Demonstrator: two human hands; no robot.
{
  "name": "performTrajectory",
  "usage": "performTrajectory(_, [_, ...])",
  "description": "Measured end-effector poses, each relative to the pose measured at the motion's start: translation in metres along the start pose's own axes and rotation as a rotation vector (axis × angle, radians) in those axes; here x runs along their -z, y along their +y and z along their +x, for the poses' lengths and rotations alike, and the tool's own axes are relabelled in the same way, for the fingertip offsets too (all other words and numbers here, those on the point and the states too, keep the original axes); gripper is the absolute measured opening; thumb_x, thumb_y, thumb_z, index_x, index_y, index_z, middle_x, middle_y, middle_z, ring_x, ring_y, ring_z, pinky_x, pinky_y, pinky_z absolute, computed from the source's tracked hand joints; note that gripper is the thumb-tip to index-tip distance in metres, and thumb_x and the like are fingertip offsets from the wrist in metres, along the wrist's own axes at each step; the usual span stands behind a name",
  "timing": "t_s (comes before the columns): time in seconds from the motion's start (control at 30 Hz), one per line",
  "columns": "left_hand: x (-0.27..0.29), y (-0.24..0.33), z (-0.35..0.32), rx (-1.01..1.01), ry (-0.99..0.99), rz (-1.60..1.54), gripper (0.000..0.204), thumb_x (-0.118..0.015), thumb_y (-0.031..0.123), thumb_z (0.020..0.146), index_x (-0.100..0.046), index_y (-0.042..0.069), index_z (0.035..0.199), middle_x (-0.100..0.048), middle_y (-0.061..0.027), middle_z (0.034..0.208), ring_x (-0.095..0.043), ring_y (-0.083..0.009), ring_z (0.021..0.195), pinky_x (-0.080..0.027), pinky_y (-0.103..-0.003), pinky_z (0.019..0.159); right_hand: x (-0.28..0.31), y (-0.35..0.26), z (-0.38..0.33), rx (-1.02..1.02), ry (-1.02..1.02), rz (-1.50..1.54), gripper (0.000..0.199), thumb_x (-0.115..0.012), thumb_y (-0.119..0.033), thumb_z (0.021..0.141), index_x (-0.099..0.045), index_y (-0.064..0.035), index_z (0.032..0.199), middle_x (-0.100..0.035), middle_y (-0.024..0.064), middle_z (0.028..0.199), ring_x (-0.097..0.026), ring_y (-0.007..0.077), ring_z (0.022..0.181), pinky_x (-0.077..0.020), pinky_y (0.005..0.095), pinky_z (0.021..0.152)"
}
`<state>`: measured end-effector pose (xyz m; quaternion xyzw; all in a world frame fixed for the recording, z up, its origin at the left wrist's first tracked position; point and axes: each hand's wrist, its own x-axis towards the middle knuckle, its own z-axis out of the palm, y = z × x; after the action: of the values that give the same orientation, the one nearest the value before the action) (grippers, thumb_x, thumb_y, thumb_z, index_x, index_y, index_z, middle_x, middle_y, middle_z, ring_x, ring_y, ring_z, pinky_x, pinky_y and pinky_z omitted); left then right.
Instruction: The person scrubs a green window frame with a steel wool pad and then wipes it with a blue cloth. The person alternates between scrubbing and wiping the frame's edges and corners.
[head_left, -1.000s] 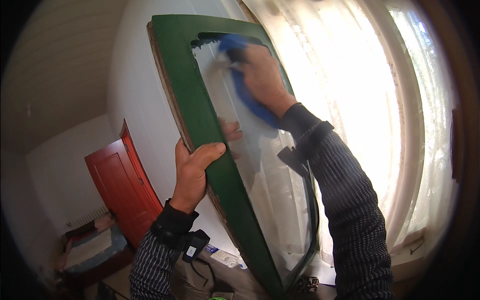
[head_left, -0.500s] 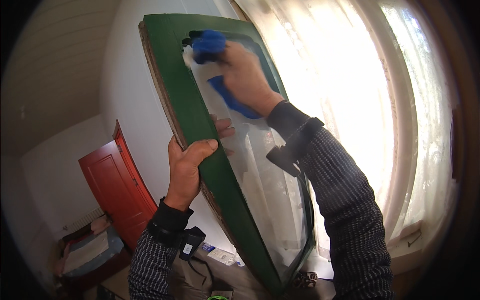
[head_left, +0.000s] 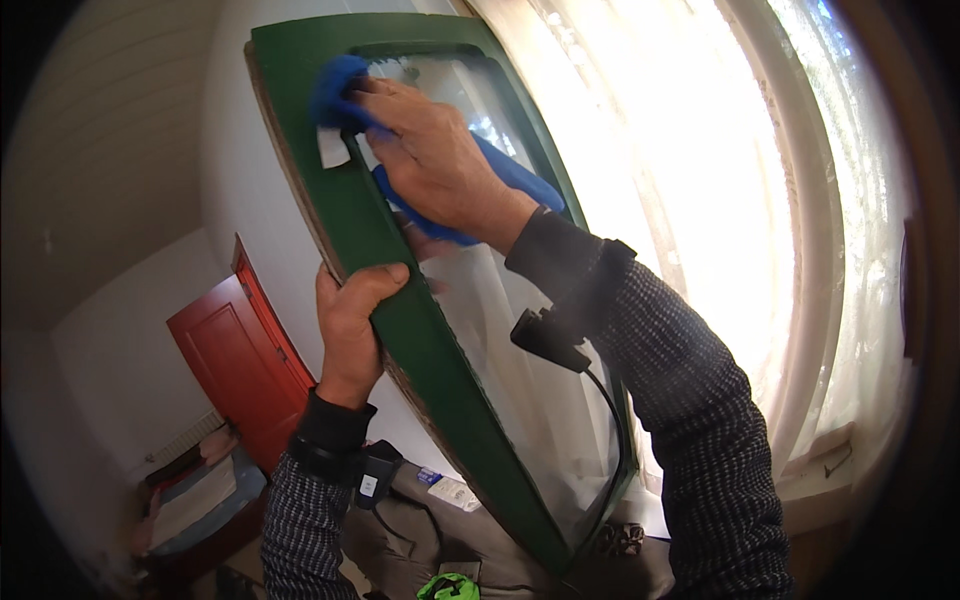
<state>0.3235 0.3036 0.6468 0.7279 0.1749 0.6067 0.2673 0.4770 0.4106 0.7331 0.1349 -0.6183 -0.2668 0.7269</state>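
The right hand [head_left: 435, 165] bunches a blue cloth [head_left: 342, 92] against the upper left corner of a green-framed glass panel [head_left: 430, 365]; a white patch [head_left: 332, 148] below the cloth is too unclear to name. The left hand [head_left: 350, 325], apart from the right, clamps the panel's left edge, thumb on the green face. The panel stands tilted before the person, its lower end by a grey cover [head_left: 490, 540]. It looks stiff and fairly heavy, its pane slick and breakable, so the frame edges seem the safest hold. Beyond hang sheer curtains [head_left: 650, 190]; a red door [head_left: 240, 350] is leftward.
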Motion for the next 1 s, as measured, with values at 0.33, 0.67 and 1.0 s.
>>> performTrajectory(0.33, [0.007,-0.008,-0.002,-0.086,0.167,0.101,0.032,-0.061,0.014,0.096,-0.068,-0.007,0.118,-0.074,-0.0181,0.106,-0.076,-0.0245,0.095,-0.064,-0.035,0.086,0.048,-0.073,-0.079,-0.197,-0.194,0.132,0.036,-0.06,0.005,0.094,-0.067,0.0098,0.13,-0.066,0.0319,0.139,-0.059,0.0501,0.137,-0.0427,0.0539,0.125])
performTrajectory(0.67, [-0.007,0.002,0.003,-0.061,0.028,0.168,0.059,-0.06,0.026,0.092,-0.059,-0.011,0.138,-0.072,-0.0315,0.132,-0.07,-0.0433,0.127,-0.06,-0.05,0.101,0.104,-0.172,-0.208,-0.435,-0.441,0.225,0.044,-0.082,-0.003,0.088,-0.07,0.0052,0.13,-0.064,0.0279,0.148,-0.051,0.0464,0.152,-0.0445,0.0588,0.125])
performTrajectory(1.0, [0.012,0.0,0.002,0.064,0.053,0.233,0.044,-0.06,0.031,0.095,-0.067,-0.006,0.118,-0.074,-0.0207,0.102,-0.074,-0.0313,0.09,-0.063,-0.042,0.074,0.12,-0.214,-0.233,-0.646,-0.271,0.294,0.038,-0.071,0.012,0.086,-0.071,0.0034,0.124,-0.07,0.0255,0.135,-0.067,0.0455,0.13,-0.0573,0.0512,0.108])
